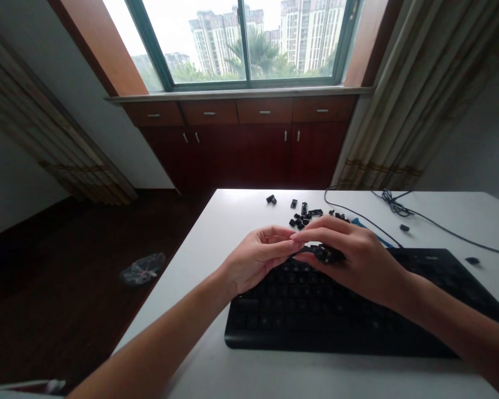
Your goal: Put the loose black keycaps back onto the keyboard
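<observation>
Above the left part of a black keyboard (316, 332), my two hands meet at their fingertips. My left hand (260, 257) is closed, thumb and fingers pressed together; anything pinched in it is too small or hidden to make out. The fingers of my right hand (357, 255) curve around a dark, uneven black piece (327, 254), perhaps one or more keycaps, with thumb and index tips close to my left fingertips. Just beyond the hands lies a group of loose black keycaps (300, 221). The keyboard's upper middle is covered by my hands.
The keyboard rests on a white table (195, 266). Further keycaps (271, 199) lie toward the far edge. A blue item (360, 223) shows behind my right hand. A black cable (393, 205) runs across the right side. A clear plastic bag (143, 269) lies on the floor to the left.
</observation>
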### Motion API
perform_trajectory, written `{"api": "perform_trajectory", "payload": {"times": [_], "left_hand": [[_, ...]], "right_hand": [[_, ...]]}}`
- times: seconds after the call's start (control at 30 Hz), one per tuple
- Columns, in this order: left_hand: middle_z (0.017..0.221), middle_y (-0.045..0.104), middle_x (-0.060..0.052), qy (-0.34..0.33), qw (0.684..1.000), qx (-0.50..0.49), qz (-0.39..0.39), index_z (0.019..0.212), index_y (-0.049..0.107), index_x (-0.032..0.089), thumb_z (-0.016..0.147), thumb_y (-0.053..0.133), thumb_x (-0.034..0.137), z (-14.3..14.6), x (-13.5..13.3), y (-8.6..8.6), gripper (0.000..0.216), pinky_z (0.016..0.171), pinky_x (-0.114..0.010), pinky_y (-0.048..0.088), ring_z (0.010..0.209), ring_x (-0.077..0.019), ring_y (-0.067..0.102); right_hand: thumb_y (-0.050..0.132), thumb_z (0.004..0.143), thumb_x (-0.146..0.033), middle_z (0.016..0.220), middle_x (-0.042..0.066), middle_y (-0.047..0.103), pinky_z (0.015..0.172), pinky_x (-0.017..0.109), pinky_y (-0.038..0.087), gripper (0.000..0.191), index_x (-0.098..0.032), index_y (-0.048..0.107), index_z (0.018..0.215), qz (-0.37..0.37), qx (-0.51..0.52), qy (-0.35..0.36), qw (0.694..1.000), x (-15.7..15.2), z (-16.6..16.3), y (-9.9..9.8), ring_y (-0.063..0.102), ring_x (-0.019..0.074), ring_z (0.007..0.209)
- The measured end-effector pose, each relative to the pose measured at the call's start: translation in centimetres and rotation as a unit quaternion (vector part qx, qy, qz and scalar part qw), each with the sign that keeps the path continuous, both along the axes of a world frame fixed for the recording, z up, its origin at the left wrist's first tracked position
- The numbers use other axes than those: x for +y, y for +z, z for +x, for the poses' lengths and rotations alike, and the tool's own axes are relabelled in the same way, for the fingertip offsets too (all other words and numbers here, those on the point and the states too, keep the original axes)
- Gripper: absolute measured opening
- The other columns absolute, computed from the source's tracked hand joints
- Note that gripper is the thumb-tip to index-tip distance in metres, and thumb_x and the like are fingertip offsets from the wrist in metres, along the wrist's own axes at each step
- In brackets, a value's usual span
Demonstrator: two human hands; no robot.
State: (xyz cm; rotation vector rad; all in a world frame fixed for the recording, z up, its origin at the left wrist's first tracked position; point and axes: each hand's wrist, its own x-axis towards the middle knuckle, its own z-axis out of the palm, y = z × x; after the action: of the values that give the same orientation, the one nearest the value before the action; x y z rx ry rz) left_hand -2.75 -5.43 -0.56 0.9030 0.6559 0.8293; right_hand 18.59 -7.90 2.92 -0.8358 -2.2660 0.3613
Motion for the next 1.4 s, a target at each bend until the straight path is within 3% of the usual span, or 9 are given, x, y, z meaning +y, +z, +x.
{"api": "perform_trajectory", "payload": {"times": [0.13, 0.3, 0.53, 0.73, 0.87, 1.03, 1.13, 1.23, 1.4], "left_hand": [[0.103, 0.075, -0.006, -0.037, 0.999, -0.016, -0.017, 0.104, 0.075, 0.016, 0.085, 0.074, 0.017, 0.5, -0.8, 0.2, 0.018, 0.09, -0.019, 0.053, 0.094, -0.0109, 0.07], [0.098, 0.076, -0.007, -0.047, 0.997, -0.006, -0.055, 0.102, 0.076, 0.015, 0.092, 0.069, 0.026, 1.1, -1.5, 0.0, 0.017, 0.084, -0.015, 0.054, 0.089, -0.0089, 0.07], [0.096, 0.075, -0.006, -0.056, 0.996, -0.006, -0.075, 0.101, 0.076, 0.014, 0.089, 0.072, 0.029, 1.3, -2.2, -0.2, 0.019, 0.079, -0.015, 0.054, 0.083, -0.0072, 0.069], [0.101, 0.075, -0.007, -0.067, 0.996, 0.021, -0.056, 0.106, 0.075, 0.014, 0.089, 0.073, 0.029, 1.2, -2.2, 0.3, 0.023, 0.09, -0.019, 0.052, 0.092, -0.009, 0.069], [0.103, 0.075, -0.006, -0.018, 0.986, 0.134, 0.095, 0.106, 0.075, 0.017, 0.09, 0.07, 0.035, 0.7, -1.9, 0.7, 0.025, 0.087, -0.022, 0.053, 0.095, -0.0129, 0.068], [0.099, 0.073, -0.007, 0.043, 0.911, 0.251, 0.325, 0.104, 0.073, 0.016, 0.094, 0.064, 0.032, 0.6, -2.4, 0.9, 0.022, 0.079, -0.027, 0.054, 0.09, -0.0164, 0.067], [0.097, 0.071, -0.007, 0.033, 0.859, 0.284, 0.424, 0.101, 0.073, 0.015, 0.094, 0.062, 0.025, 0.9, -2.9, 0.6, 0.017, 0.077, -0.028, 0.053, 0.086, -0.0151, 0.065], [0.1, 0.071, -0.007, 0.007, 0.829, 0.294, 0.475, 0.1, 0.073, 0.014, 0.093, 0.061, 0.019, 1.4, -3.2, 0.0, 0.016, 0.082, -0.028, 0.053, 0.091, -0.0151, 0.066], [0.101, 0.072, -0.007, 0.001, 0.814, 0.302, 0.497, 0.1, 0.073, 0.013, 0.092, 0.061, 0.017, 1.5, -3.3, -0.3, 0.015, 0.089, -0.028, 0.053, 0.094, -0.0149, 0.067]], "right_hand": [[0.067, 0.087, -0.014, 0.112, 0.005, 0.067, 0.083, 0.031, 0.057, 0.037, -0.027, 0.066, 0.122, 0.004, 0.0, -0.041, 0.999, -0.9, 1.0, -0.7, 0.068, 0.018, 0.093], [0.065, 0.091, -0.018, 0.108, 0.004, 0.07, 0.081, 0.028, 0.057, 0.032, -0.026, 0.065, 0.122, 0.005, 0.026, -0.058, 0.998, -1.9, 1.5, -1.3, 0.068, 0.0163, 0.091], [0.069, 0.089, -0.02, 0.103, 0.005, 0.071, 0.078, 0.025, 0.058, 0.025, -0.022, 0.068, 0.114, 0.003, 0.051, -0.077, 0.996, -2.5, 1.5, -2.0, 0.07, 0.015, 0.087], [0.067, 0.09, -0.017, 0.106, 0.003, 0.074, 0.083, 0.026, 0.059, 0.026, -0.023, 0.067, 0.115, 0.012, 0.052, -0.088, 0.995, -2.8, 1.7, -1.8, 0.071, 0.015, 0.091], [0.069, 0.088, -0.016, 0.105, 0.001, 0.076, 0.085, 0.024, 0.059, 0.026, -0.025, 0.066, 0.113, -0.028, 0.032, -0.067, 0.997, -3.8, 2.9, -2.2, 0.073, 0.0145, 0.094], [0.057, 0.091, -0.01, 0.114, 0.003, 0.075, 0.082, 0.027, 0.059, 0.03, -0.025, 0.067, 0.115, -0.036, -0.051, 0.03, 0.998, -5.9, 4.5, -3.7, 0.073, 0.0178, 0.098], [0.047, 0.087, -0.003, 0.118, 0.006, 0.073, 0.071, 0.028, 0.059, 0.043, -0.025, 0.068, 0.117, -0.009, -0.091, 0.023, 0.996, -6.6, 4.7, -4.2, 0.074, 0.0199, 0.094], [0.047, 0.084, 0.0, 0.117, 0.007, 0.073, 0.068, 0.025, 0.057, 0.047, -0.024, 0.067, 0.12, -0.003, -0.103, 0.014, 0.995, -6.9, 4.8, -4.3, 0.074, 0.0192, 0.091], [0.051, 0.088, -0.005, 0.119, 0.006, 0.073, 0.08, 0.027, 0.058, 0.042, -0.025, 0.065, 0.123, -0.006, -0.109, 0.017, 0.994, -7.2, 5.0, -4.5, 0.073, 0.0193, 0.099]]}}
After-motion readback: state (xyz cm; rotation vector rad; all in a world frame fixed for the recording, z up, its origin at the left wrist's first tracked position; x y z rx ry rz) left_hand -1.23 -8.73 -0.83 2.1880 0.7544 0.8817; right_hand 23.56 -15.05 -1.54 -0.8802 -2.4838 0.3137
